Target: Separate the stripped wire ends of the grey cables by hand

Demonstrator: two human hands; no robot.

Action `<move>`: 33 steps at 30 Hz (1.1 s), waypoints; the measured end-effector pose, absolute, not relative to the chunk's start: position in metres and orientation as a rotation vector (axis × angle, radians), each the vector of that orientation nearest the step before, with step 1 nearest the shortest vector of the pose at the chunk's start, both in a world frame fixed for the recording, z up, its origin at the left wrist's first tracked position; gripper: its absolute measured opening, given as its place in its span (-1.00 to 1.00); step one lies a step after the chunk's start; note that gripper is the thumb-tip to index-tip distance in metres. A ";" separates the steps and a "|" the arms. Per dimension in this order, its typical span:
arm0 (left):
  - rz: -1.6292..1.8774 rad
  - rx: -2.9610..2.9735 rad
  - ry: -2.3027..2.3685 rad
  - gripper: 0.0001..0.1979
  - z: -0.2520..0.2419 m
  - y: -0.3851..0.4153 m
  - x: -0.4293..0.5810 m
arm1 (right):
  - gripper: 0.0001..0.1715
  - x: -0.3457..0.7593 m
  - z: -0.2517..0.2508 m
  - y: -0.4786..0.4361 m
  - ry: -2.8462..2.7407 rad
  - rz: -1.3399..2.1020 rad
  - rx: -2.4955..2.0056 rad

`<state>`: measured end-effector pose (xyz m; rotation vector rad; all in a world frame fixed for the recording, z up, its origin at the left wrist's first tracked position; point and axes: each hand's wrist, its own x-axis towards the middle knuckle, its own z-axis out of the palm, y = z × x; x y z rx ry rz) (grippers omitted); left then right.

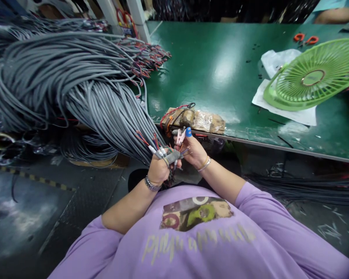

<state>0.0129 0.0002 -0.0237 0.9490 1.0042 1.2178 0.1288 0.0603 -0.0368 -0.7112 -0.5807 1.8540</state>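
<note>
Grey cable end beside cable bundle

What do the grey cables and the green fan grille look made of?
Grey cables: probably a matte rubbery or PVC sheath, since they bend softly without kinks. Green fan grille: likely moulded plastic, with thin even ribs, one uniform colour and slight sheen.

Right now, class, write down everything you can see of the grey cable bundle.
The cable bundle is a heap of grey, rubbery-looking sheathed cables, looped at the left beside the table. Stripped ends show red and blue wires. One sheaf slopes down to the left hand, which grips its ends; the right hand is close beside.
</note>
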 end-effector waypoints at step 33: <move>1.411 0.938 1.119 -0.72 -0.031 -0.018 0.017 | -0.54 0.143 -0.028 0.054 -0.578 1.974 -0.709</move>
